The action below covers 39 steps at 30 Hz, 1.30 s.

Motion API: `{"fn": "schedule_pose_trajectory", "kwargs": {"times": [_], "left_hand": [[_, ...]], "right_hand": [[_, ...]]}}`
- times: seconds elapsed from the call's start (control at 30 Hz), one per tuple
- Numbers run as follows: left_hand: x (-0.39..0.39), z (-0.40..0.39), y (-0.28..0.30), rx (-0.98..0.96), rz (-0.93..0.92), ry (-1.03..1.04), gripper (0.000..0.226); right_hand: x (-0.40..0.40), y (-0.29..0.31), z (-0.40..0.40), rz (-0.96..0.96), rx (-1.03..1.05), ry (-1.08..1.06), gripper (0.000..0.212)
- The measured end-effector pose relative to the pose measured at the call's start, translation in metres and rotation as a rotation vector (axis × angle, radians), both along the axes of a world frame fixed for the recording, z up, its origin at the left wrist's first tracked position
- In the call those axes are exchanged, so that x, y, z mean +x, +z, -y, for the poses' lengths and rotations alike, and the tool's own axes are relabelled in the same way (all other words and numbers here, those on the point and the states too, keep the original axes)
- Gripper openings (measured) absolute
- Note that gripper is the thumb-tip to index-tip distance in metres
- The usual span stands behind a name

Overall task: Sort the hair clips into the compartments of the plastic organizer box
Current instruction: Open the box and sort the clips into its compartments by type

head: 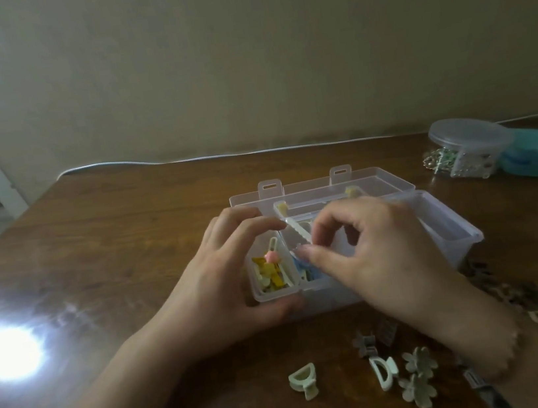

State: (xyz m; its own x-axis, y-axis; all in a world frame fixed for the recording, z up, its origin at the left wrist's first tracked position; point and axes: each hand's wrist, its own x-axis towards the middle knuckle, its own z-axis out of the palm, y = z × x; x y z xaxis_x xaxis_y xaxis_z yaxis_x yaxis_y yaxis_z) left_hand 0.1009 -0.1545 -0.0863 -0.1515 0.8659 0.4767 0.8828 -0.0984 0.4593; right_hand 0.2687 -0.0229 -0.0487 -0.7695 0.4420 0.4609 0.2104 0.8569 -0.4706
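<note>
Our left hand (233,278) cups the organizer box (444,231) at nine o'clock to steady it, its grip wrapped round the corner, while our right hand (367,252) pinches a clear clip (302,251) over the blue compartment (308,272).

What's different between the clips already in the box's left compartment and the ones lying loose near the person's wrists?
The clips in the left compartment are yellow with a pink piece, piled inside the organizer box. The loose clips are pale green or grey claw and flower shapes, spread apart on the table. Both are small hair clips.
</note>
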Motion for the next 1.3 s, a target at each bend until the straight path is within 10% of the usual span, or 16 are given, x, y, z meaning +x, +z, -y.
{"fn": "schedule_pose_trajectory", "kwargs": {"times": [0.27,0.43,0.63,1.03,1.3], "left_hand": [[0.001,0.002,0.003,-0.069,-0.030,0.010,0.068],[-0.007,0.007,0.008,-0.105,-0.150,0.041,0.065],[0.016,0.011,0.019,-0.004,-0.327,-0.011,0.065],[0.057,-0.002,0.020,-0.061,-0.584,-0.287,0.024],[0.046,0.007,0.022,0.144,-0.402,-0.226,0.017]], "right_hand": [[0.038,0.032,-0.023,-0.082,-0.105,0.013,0.036],[0.087,0.065,-0.056,0.693,-0.290,-0.022,0.025],[0.074,0.049,-0.047,0.947,-0.144,-0.058,0.041],[0.045,0.016,-0.008,1.017,0.138,0.056,0.033],[0.044,0.026,-0.006,0.847,0.148,0.120,0.017]]}}
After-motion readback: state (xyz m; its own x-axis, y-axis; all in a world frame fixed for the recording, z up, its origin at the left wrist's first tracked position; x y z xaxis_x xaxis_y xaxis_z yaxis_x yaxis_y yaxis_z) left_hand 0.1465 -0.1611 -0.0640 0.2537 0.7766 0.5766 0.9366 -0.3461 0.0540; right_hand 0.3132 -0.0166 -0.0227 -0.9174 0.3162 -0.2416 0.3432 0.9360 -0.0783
